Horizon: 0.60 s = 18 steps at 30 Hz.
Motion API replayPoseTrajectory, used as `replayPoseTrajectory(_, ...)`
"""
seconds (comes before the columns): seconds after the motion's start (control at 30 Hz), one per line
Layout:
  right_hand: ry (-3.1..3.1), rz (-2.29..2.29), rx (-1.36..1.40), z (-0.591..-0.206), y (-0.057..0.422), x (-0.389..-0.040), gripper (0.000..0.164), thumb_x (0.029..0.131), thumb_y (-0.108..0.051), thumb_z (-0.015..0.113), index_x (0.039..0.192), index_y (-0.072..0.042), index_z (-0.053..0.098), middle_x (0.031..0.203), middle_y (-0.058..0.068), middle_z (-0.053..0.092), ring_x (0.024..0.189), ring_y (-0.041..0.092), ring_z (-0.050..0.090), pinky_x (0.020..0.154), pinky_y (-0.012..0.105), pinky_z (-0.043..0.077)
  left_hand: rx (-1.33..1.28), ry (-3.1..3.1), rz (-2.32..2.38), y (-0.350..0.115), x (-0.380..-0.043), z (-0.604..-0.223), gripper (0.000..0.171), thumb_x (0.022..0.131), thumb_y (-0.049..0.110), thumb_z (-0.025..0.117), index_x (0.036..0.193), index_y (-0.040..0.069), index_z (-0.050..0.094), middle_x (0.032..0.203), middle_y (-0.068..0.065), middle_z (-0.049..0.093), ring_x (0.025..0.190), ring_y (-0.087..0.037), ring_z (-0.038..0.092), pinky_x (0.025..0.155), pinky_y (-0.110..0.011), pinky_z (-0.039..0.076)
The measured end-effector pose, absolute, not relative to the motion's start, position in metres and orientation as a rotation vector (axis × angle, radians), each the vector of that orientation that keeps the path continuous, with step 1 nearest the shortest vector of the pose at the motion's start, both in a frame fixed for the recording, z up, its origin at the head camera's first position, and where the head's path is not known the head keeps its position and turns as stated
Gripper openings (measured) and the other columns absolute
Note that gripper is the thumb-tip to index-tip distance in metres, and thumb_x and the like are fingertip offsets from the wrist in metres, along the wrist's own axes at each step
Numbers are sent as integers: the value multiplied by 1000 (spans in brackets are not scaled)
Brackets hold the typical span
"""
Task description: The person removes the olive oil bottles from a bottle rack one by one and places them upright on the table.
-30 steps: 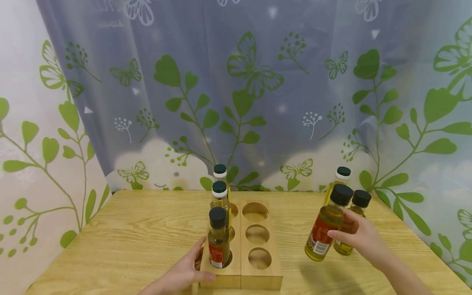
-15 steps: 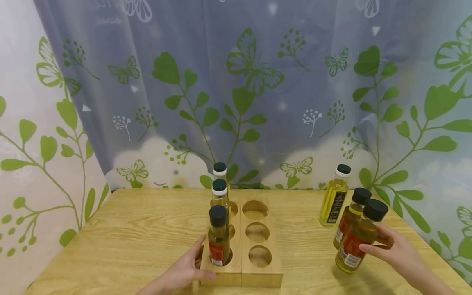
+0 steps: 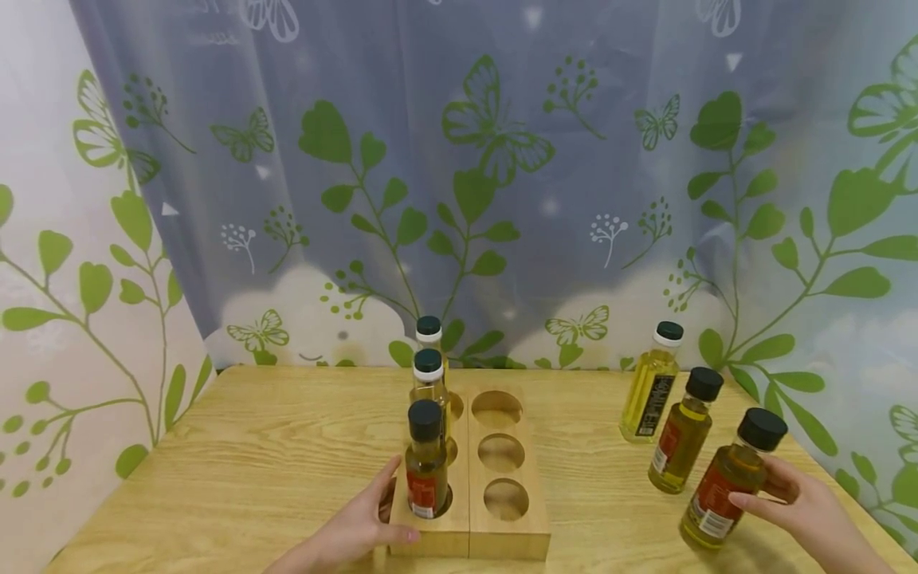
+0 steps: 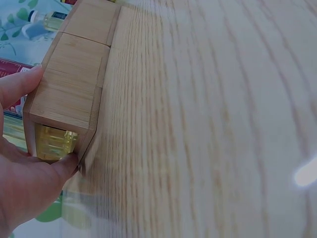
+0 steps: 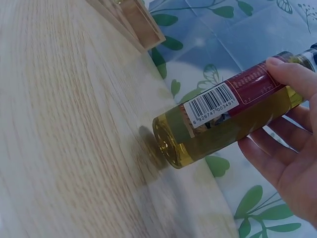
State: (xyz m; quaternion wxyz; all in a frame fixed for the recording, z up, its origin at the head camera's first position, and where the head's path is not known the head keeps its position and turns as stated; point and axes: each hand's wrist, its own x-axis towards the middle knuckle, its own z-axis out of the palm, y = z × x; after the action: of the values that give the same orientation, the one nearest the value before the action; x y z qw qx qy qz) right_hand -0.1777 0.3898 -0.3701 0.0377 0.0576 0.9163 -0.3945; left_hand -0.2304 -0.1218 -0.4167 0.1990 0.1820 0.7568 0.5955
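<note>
My right hand (image 3: pixel 806 506) grips an oil bottle (image 3: pixel 719 498) with a black cap and red label, thumb on one side and fingers round the other. The bottle leans slightly, its base close over the table, as the right wrist view shows with its barcode. At the middle, my left hand (image 3: pixel 355 518) holds the near left corner of a two-row wooden bottle rack (image 3: pixel 508 544). In the left wrist view the fingers curl at the rack's open side (image 4: pixel 54 141). A red-labelled bottle (image 3: pixel 426 470) stands in the rack's nearest left hole, with two green-capped bottles (image 3: pixel 429 367) behind it.
Right of the rack stand a yellow oil bottle (image 3: pixel 649 395) with a green cap and a red-labelled oil bottle (image 3: pixel 677 442) with a black cap. The rack's right row shows three bare holes. A patterned curtain (image 3: pixel 502 239) hangs behind the wooden table (image 3: pixel 287 446).
My right hand has carried the red-labelled bottle rightward and down toward the table, past the other black-capped bottle, which now shows fully. The left hand stays on the rack.
</note>
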Motion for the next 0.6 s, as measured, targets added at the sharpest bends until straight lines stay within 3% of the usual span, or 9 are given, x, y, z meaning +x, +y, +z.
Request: replayPoseTrajectory(0.6, 2787, -1238, 131, -380, 398, -182, 77, 94, -33, 55, 138, 19, 19, 131, 37, 40, 116, 51, 43, 80, 47, 49, 530, 2126, 1654, -123, -232, -418, 101, 82, 12, 71, 144, -8, -5, 140, -41, 17, 127, -49, 29, 99, -53, 33)
